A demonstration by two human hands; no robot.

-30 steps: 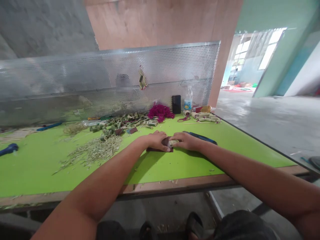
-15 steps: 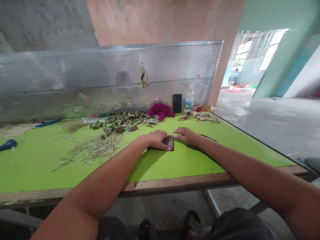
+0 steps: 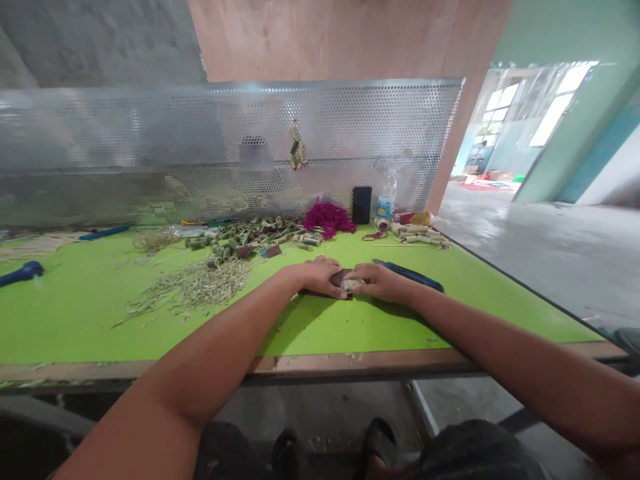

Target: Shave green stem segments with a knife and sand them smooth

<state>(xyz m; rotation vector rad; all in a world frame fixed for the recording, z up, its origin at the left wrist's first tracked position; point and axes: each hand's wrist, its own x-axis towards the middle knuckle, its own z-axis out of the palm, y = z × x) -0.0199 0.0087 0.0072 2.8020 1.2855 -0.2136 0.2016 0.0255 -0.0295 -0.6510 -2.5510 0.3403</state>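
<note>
My left hand (image 3: 316, 275) lies flat on a dark reddish-brown sheet (image 3: 337, 279) on the green table (image 3: 80, 313), its fingers pressing the sheet down. Beside it, my right hand (image 3: 376, 281) is closed on a small pale green piece (image 3: 353, 285) and holds it against the sheet. The two hands touch at the fingertips. Most of the sheet is hidden under my left hand.
A blue-handled tool (image 3: 410, 274) lies just behind my right hand. A heap of pale shavings (image 3: 193, 291) and cut green tubes (image 3: 235, 241) lie to the left. Magenta thread (image 3: 327, 217), a phone (image 3: 361, 205) and a bottle (image 3: 385, 202) stand by the perforated metal screen (image 3: 225, 147).
My right hand slid the pale piece off the sheet's right edge and back onto it. The left hand stayed on the sheet. The camera shifted slightly.
</note>
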